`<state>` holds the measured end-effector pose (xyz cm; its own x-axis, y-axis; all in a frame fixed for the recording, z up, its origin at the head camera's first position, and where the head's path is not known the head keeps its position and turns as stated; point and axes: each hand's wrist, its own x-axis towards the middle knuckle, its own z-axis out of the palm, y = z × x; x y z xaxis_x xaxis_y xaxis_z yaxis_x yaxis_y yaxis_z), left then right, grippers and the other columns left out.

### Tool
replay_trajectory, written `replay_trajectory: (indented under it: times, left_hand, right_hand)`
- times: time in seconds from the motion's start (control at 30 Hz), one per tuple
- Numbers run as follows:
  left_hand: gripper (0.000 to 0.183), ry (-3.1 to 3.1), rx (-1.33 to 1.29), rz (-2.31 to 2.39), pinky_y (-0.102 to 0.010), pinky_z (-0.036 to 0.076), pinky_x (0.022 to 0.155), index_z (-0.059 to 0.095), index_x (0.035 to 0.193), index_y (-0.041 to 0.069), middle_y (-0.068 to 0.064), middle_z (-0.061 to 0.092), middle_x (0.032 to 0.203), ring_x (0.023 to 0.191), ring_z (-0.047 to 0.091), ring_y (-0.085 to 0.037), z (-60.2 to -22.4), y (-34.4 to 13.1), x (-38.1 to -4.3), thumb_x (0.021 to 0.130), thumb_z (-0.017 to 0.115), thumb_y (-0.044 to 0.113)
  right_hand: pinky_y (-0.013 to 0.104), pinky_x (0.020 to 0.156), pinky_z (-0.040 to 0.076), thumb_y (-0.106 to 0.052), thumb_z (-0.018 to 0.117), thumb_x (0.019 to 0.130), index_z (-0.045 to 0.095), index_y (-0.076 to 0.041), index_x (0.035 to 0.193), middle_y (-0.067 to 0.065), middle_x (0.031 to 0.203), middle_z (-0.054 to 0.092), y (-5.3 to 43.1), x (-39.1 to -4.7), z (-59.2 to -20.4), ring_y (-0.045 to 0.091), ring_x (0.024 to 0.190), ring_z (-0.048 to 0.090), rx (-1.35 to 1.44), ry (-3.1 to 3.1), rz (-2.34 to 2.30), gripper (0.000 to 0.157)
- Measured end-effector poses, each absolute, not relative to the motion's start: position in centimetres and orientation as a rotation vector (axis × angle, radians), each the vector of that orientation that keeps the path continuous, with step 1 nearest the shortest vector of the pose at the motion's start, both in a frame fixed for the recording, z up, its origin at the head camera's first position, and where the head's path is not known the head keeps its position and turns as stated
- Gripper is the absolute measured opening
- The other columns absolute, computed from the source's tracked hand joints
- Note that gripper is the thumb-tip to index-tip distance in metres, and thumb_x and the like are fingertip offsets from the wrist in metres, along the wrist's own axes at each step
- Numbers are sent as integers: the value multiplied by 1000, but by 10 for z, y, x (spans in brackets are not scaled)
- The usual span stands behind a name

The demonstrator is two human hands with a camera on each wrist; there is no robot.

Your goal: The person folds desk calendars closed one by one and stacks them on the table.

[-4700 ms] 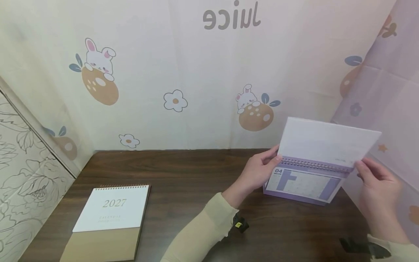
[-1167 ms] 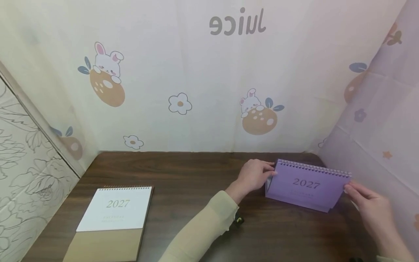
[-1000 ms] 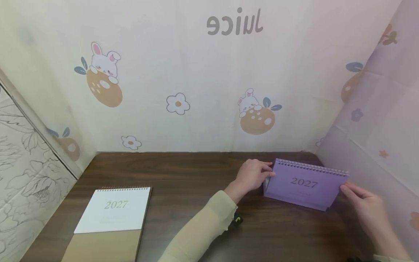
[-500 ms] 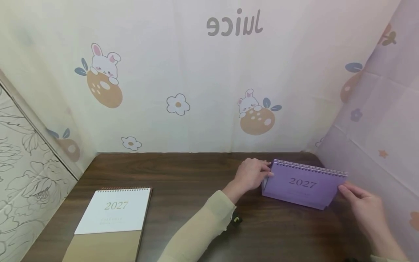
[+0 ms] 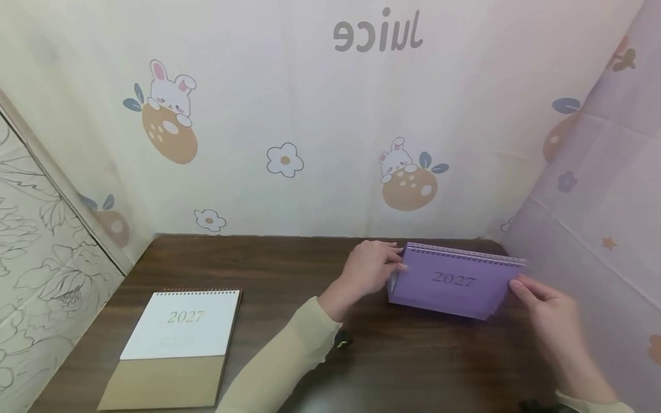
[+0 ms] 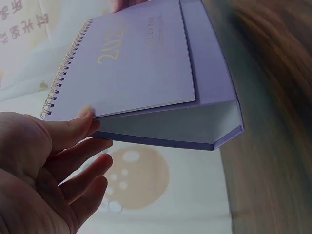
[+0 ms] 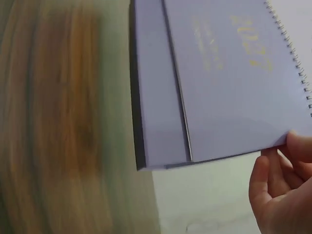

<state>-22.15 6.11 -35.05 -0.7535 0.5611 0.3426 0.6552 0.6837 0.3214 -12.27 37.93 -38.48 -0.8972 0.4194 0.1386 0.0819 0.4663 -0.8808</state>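
Observation:
A purple spiral-bound desk calendar [image 5: 449, 295] with 2027 on its cover stands like a tent at the right of the table. My left hand [image 5: 365, 268] pinches its left side near the rings, thumb on the cover and a finger behind. My right hand [image 5: 555, 318] pinches the right side near the top between thumb and fingers. The left wrist view shows the hollow triangular end of the calendar [image 6: 141, 63] beside the hand. In the right wrist view the cover [image 7: 229, 92] lies flat over the base. Whether the base touches the table I cannot tell.
A white 2027 desk calendar [image 5: 181, 335] with a tan base rests at the left of the brown wooden table [image 5: 289, 269]. Printed curtain [image 5: 330, 115] hangs along the table's back, with more fabric at the right and a flower-patterned panel [image 5: 46, 269] at the left.
The purple calendar had its cover raised over an April page; the cover came down before the latest frames. In the last half second both hands have shifted it left. The white calendar stays put.

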Motion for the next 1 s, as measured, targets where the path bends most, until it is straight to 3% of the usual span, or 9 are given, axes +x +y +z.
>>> replay_trajectory:
  times: [0.07, 0.17, 0.23, 0.4, 0.47, 0.53, 0.67, 0.9, 1.0]
  left_hand:
    - [20, -2676, -972, -653, -25, 44, 100, 81, 101, 23, 11, 69, 119, 119, 59, -3, -350, 50, -220, 90, 71, 37]
    - [20, -2690, -927, -697, -29, 45, 100, 81, 102, 22, 10, 69, 119, 118, 60, -5, -348, 33, -216, 90, 72, 35]
    - [20, -2697, -891, -718, -31, 46, 100, 80, 103, 21, 9, 69, 119, 117, 61, -6, -347, 23, -212, 90, 73, 34]
    - [20, -2668, -844, -756, -37, 48, 98, 80, 104, 18, 5, 70, 117, 115, 63, -12, -346, -7, -202, 89, 75, 30]
    - [20, -2659, -841, -754, -40, 48, 98, 80, 104, 16, 3, 71, 117, 115, 64, -14, -346, -20, -197, 89, 75, 28]
    - [19, -2653, -845, -745, -42, 48, 98, 80, 103, 14, 2, 71, 116, 115, 64, -16, -347, -33, -193, 89, 76, 26]
    - [18, -2644, -838, -756, -46, 48, 97, 81, 101, 12, 0, 73, 114, 115, 64, -19, -350, -56, -184, 87, 78, 22]
    - [14, -2626, -836, -719, -45, 49, 95, 82, 96, 12, -3, 74, 111, 112, 66, -20, -356, -92, -171, 84, 80, 19]
    - [14, -2621, -831, -678, -46, 51, 93, 82, 96, 12, -4, 74, 110, 111, 66, -20, -357, -106, -164, 83, 80, 18]
  right_hand:
    - [6, 88, 35, -37, 69, 95, 71, -18, 125, -40, 96, 57, 368, -124, -382, -13, 108, 48, -426, -2382, 1440, 36]
    - [22, 105, 34, -42, 69, 94, 64, -5, 132, -39, 98, 58, 352, -126, -379, -10, 111, 47, -446, -2418, 1447, 53]
    - [28, 106, 35, -45, 68, 93, 61, 0, 134, -36, 103, 60, 342, -126, -377, -10, 112, 48, -449, -2461, 1407, 61]
    - [9, 82, 41, -43, 66, 95, 65, 1, 127, -1, 126, 66, 312, -125, -380, -9, 107, 52, -331, -2529, 1279, 55]
    - [6, 79, 41, -37, 68, 95, 68, 2, 122, 13, 127, 64, 299, -125, -382, -10, 105, 53, -263, -2516, 1268, 48]
    - [5, 78, 41, -31, 70, 95, 70, 4, 118, 19, 125, 64, 287, -124, -385, -11, 103, 53, -204, -2490, 1278, 42]
    - [5, 79, 43, -25, 71, 95, 72, 4, 114, 19, 121, 67, 267, -125, -387, -12, 102, 54, -108, -2476, 1301, 35]
    - [7, 81, 44, -17, 72, 94, 75, 3, 106, 17, 119, 69, 239, -125, -386, 24, 112, 62, 24, -2461, 1337, 24]
    - [7, 81, 45, -14, 72, 93, 76, 3, 104, 17, 119, 69, 228, -125, -385, 30, 112, 63, 79, -2451, 1358, 21]
